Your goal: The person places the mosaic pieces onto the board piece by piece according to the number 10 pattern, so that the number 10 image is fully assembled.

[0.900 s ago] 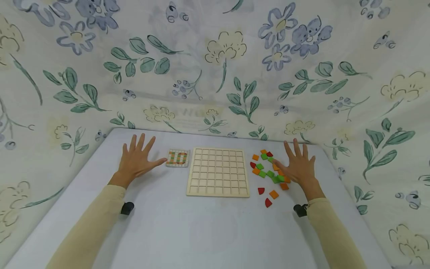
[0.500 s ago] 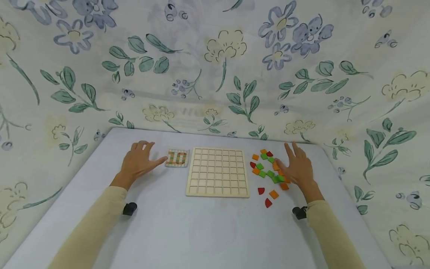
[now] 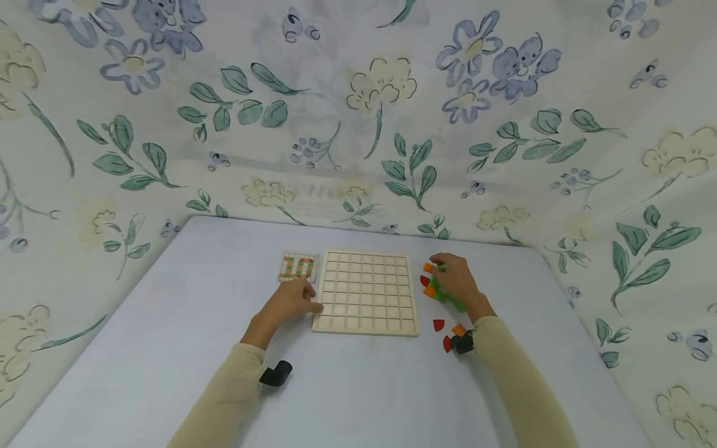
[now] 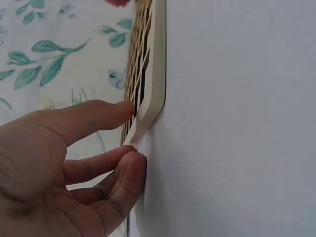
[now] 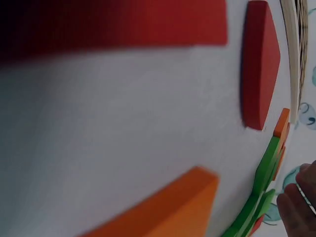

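Note:
A pale wooden board (image 3: pixel 366 295) with a square grid lies flat on the white table. At its left edge is my left hand (image 3: pixel 288 303); in the left wrist view the thumb (image 4: pixel 106 114) rests over the corner and curled fingers meet the side, pinching it. My right hand (image 3: pixel 456 279) reaches down over the loose coloured tiles right of the board, fingers bent. Green tiles (image 3: pixel 439 295) show beneath it, with an orange tile (image 3: pixel 428 267) and a red quarter-round piece (image 3: pixel 424 280) beside them. I cannot tell whether its fingertips hold a tile.
A small patterned card (image 3: pixel 297 266) in orange, green and white lies beyond my left hand. Nearer me, below the pile, are a red piece (image 3: pixel 439 325) and an orange tile (image 3: pixel 459 330). Floral cloth (image 3: pixel 358 124) rises behind the table.
My left hand has moved right and nearer, from beside the card to the board's edge. My right hand has moved left, its spread fingers now bent over the tiles.

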{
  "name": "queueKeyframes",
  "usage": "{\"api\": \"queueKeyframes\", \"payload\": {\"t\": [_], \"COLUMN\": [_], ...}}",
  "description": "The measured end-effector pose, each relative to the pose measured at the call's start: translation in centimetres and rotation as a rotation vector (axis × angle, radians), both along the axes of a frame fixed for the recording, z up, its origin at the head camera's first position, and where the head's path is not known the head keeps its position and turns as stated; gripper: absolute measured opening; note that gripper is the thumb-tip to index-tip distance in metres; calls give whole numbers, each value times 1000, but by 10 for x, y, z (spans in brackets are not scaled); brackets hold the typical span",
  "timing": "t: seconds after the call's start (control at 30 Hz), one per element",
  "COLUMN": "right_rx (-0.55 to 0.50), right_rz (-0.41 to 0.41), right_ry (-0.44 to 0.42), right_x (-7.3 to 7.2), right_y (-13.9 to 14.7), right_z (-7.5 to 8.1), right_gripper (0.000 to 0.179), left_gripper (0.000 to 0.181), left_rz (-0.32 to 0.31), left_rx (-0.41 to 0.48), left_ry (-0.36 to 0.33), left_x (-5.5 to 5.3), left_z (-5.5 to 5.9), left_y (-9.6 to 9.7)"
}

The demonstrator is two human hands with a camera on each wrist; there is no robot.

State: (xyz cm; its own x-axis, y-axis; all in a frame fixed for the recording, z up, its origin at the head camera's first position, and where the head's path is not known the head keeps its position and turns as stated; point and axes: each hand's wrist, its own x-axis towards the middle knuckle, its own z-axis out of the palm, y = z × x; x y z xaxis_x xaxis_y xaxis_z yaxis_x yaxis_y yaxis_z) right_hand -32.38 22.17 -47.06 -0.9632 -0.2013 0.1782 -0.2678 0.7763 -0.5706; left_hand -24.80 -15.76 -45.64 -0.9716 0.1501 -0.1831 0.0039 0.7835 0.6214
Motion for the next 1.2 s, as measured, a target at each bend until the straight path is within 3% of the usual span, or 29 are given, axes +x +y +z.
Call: {"api": "queueKeyframes", "payload": {"t": [0.17,0.27,0.43,0.83,0.97,1.2], "right_rx": [59,75,93,76,22,-9], "right_rz": [28,6,-49,-51,-7,161], "right_ry": [-16,-55,-116,-151,-100,-34], "right_x": [-12,-14,-14,-19,-20,-16], "right_y": [-6,-6,-5,-10,-21,-72], "right_z": [-4,-5,-5,0,5,15], "right_gripper": [31,33,33,32,31,30], "left_gripper": [39,42,43,44,44,42], "left_rz": [8,8,-4,38,36,16], "left_rx": [100,134,150,180,186,179], "left_ry": [24,32,60,65,64,89], "left_x": [12,15,18,18,19,20], "left_z": [-5,-9,-11,-13,-12,-12], "left_y": [5,9,12,7,7,5]}}
